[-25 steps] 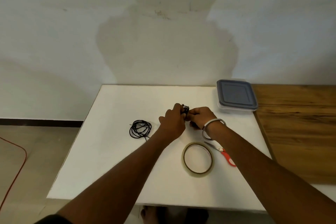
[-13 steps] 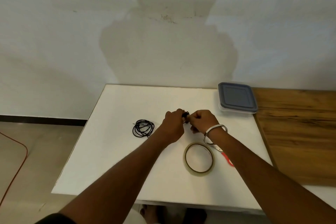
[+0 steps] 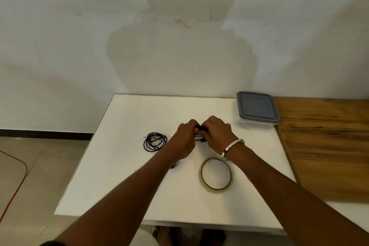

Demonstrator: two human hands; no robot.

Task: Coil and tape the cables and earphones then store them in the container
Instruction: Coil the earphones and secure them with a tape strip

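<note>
- Head view, the grip: the left hand (image 3: 184,139) and right hand (image 3: 216,132) meet over the middle of the table (image 3: 123,166), fingers of both curled round a small black cable (image 3: 201,129). Little of it shows between the knuckles, so I cannot tell how many turns it has.
- Two hands on so small a bundle suggests one keeps the loops together while the other winds or tucks the end; that is a judgement, not something seen.
- A second coil (image 3: 155,142) lies flat on the table just left of the left hand, apart from it, likely set aside out of the way. Whether it is taped is too small to tell.
- The tape (image 3: 216,173) lies flat near the right wrist, close for the taping step.
- The container (image 3: 257,108) sits at the table's far right edge, well apart from the hands, its grey lid on, so storing has not begun.
- A bangle (image 3: 232,149) circles the right wrist.
</note>
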